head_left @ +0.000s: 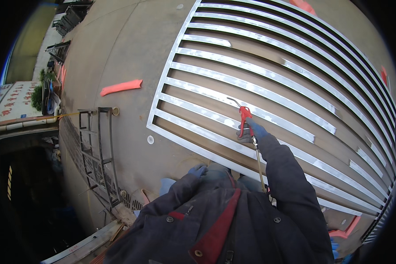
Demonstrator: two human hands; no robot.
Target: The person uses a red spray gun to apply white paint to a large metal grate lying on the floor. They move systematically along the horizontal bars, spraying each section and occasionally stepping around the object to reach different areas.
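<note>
My right hand [256,130], in a blue-grey glove, is closed round the handle of a red air blow gun [245,113]. The gun's thin bent nozzle points up and left, over a bare metal slat. From its grip, a hose [259,163] runs down beside my body. Beneath the gun lies a large slatted metal panel [162,86], its bars silvery with whitish, patchy marks. My left hand [198,170], also gloved, rests low by my leg with nothing visible in it; its fingers appear loosely extended.
A salmon-pink foam strip [121,87] lies on the concrete floor left of the panel; another foam piece [348,229] touches its lower right corner. At left stands a dark metal frame [102,152] near a floor grating. Beyond it is a dark opening [31,189].
</note>
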